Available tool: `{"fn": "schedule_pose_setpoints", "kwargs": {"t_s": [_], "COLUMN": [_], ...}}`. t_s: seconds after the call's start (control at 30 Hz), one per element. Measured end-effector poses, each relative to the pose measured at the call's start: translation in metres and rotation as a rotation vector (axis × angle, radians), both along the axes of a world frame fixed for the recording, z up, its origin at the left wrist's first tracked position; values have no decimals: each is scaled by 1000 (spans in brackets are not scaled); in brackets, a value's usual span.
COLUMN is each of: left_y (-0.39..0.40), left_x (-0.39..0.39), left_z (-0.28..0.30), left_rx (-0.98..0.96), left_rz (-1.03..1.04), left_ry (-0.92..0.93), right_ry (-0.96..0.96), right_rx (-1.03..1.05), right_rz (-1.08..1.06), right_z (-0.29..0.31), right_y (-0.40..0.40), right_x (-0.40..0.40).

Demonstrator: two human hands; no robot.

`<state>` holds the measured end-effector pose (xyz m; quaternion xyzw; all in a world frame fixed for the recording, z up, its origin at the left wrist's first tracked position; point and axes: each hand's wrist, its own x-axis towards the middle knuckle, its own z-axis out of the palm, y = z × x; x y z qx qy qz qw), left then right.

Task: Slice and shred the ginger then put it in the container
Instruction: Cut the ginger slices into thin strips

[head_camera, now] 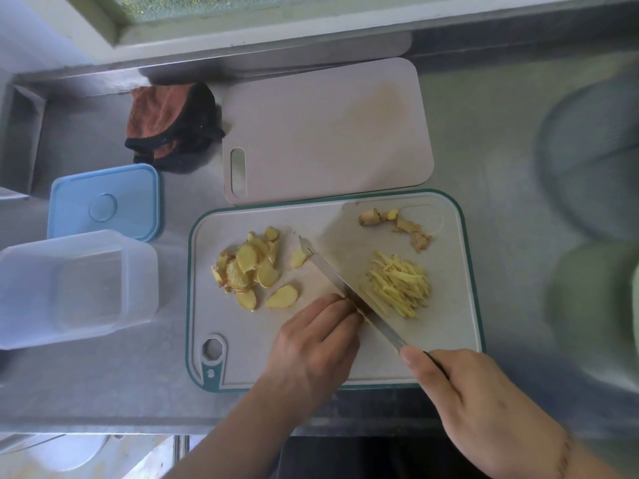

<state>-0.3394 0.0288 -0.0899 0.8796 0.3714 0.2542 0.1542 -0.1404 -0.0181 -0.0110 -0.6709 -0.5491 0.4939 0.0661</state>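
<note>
Fingers (340, 311) of the left hand (313, 344) are curled, pinning something unseen beside the steel knife (349, 292), gripped by the right hand (484, 402). Pale yellow ginger slices (250, 267), left of the shreds (401, 288), seem stiff, slippery; flat pinning is advised.

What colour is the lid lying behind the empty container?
Light blue; the lid shows clearly in the head view, behind the container.
</note>
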Motion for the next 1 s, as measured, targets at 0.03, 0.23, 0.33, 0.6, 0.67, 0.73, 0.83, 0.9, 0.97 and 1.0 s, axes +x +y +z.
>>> {"fn": "schedule_pose_setpoints", "kwargs": {"t_s": [0.03, 0.23, 0.33, 0.6, 0.67, 0.73, 0.83, 0.9, 0.97, 1.0], "left_y": [0, 1, 2, 2, 2, 2, 2, 3, 3, 4], "left_x": [0, 0, 0, -1, -1, -2, -1, -2, -2, -3], "left_z": [0, 3, 2, -2, -2, -2, -2, -1, -1, -1], "left_rx": [2, 23, 22, 23, 14, 8, -1, -9, -12, -15], "left_rz": [3, 0, -11, -20, -23, -26, -24, -26, -23, -26], "left_ry": [2, 8, 14, 15, 12, 8, -5, -14, -11, -6], "right_ry": [-1, 1, -4, -7, -13, -16, -31, -45, -57, -62], "right_rx": [-7, -14, -15, -7, -9, -26, -53, -54, -41, -33], "right_rz": [-7, -25, -9, 27, 31, 25, 32, 47, 45, 30], "right_z": [1, 4, 3, 4, 4, 5, 3, -2, -7, -8], "right_y": [0, -3, -4, -1, 0, 0, 3, 5, 8, 9], "right_x": [0, 0, 1, 4, 5, 4, -1, -5, -5, -3]}}
